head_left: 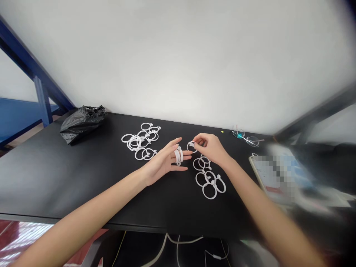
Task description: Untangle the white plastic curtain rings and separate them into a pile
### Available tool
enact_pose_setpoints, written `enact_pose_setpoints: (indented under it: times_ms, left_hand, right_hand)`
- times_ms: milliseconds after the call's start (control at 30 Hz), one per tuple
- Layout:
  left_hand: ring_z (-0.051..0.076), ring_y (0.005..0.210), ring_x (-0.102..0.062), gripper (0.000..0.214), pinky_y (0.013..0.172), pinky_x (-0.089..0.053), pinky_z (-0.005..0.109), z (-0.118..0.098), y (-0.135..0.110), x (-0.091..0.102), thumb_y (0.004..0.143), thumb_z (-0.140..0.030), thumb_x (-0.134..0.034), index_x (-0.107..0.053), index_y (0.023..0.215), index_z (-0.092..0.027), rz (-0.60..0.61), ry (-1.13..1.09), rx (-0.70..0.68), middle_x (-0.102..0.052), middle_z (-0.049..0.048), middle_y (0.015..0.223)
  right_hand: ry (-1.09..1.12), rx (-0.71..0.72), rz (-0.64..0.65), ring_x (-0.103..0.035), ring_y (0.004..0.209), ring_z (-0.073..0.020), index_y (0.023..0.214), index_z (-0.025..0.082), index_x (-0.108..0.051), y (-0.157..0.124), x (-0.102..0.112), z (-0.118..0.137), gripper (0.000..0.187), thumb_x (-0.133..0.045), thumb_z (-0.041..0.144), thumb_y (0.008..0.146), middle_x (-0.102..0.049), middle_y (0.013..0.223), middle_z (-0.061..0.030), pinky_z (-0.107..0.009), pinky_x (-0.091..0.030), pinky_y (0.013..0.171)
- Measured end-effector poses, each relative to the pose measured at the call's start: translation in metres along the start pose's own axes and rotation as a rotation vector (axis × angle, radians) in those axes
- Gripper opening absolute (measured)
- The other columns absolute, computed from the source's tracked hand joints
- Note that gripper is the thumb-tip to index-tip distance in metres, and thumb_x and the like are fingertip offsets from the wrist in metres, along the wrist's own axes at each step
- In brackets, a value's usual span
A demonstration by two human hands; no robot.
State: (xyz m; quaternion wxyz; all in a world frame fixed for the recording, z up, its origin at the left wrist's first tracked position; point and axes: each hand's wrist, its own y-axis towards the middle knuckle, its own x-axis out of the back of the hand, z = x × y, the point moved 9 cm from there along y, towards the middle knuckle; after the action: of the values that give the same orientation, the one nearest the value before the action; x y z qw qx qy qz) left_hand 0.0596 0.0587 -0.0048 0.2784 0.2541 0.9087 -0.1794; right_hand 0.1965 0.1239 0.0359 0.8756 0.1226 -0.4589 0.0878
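Rings, white, a loose set. Each is a thin round hoop with a smooth look; many show a small eyelet or rounded knob at one point on the rim. Material cannot be told.

Ring in use [190,143]: one, pinched between the thumb and fingers of the right hand [210,146], close by the left fingertips; whether it touches them cannot be told.

Threaded rings [178,155]: several, side by side around the middle fingers of the left hand [160,161], eyelets showing above and below. The left fingers are spread wide, forefinger and little finger standing outside the hoops; exact count unclear.

Left-hand pile [135,142]: hoops overlapping flat on the black table [105,185], beyond the left hand.

Right-hand pile [213,182]: a smaller overlapping group, on the table below the right hand.

Bag [83,122]: black plastic, crumpled, glossy, at the left rear of the table.

Glasses [252,141]: thin-rimmed, clear lenses, near the wall [178,66]; one lens bears bright turquoise marks, too small to read.

Tablet-like object [254,167]: pale edge, at right; its face is partly pixelated, with a red patch, any wording illegible.

Cables [164,244]: pale, hanging below the table's front edge.
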Motion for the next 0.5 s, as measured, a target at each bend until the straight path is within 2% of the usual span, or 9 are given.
enact_pose_setpoints:
  times_ms: [100, 267, 400, 500]
  left_hand:
    - [0.031, 0.127, -0.055, 0.063, 0.102, -0.043, 0.057, 0.004, 0.002, 0.004, 0.095, -0.046, -0.055, -0.029, 0.149, -0.028, -0.045, -0.033, 0.0, -0.062, 0.0173, 0.131]
    - [0.031, 0.122, -0.057, 0.056, 0.099, -0.046, 0.053, 0.008, 0.003, 0.007, 0.095, -0.045, -0.054, -0.038, 0.143, -0.021, -0.099, -0.063, 0.008, -0.065, 0.019, 0.125]
    - [0.03, 0.113, -0.061, 0.049, 0.091, -0.051, 0.047, -0.002, 0.002, 0.019, 0.092, -0.045, -0.057, -0.049, 0.132, -0.018, -0.218, 0.014, -0.05, -0.069, 0.0163, 0.112]
    - [0.029, 0.111, -0.061, 0.046, 0.086, -0.053, 0.043, -0.008, 0.002, 0.024, 0.092, -0.046, -0.056, -0.052, 0.127, -0.018, -0.244, 0.042, -0.083, -0.069, 0.0151, 0.111]
  right_hand:
    - [0.308, 0.01, -0.003, -0.061, 0.067, -0.0149, 0.082, 0.017, -0.069, -0.011, 0.008, 0.008, 0.011, -0.063, 0.026, 0.08, -0.07, 0.077, -0.0035, -0.027, -0.047, 0.06]
    - [0.443, 0.027, -0.02, -0.064, 0.074, -0.0174, 0.084, 0.018, -0.072, -0.027, -0.001, 0.012, 0.012, -0.066, 0.028, 0.082, -0.073, 0.082, -0.0049, -0.029, -0.049, 0.064]
    - [0.529, 0.07, -0.179, -0.065, 0.076, -0.0173, 0.085, 0.02, -0.074, -0.034, 0.008, 0.01, 0.012, -0.07, 0.031, 0.082, -0.073, 0.082, -0.0038, -0.031, -0.051, 0.07]
    - [0.592, 0.083, -0.127, -0.065, 0.076, -0.0174, 0.085, 0.021, -0.075, -0.032, 0.004, 0.014, 0.013, -0.071, 0.032, 0.082, -0.072, 0.081, -0.0031, -0.031, -0.052, 0.071]
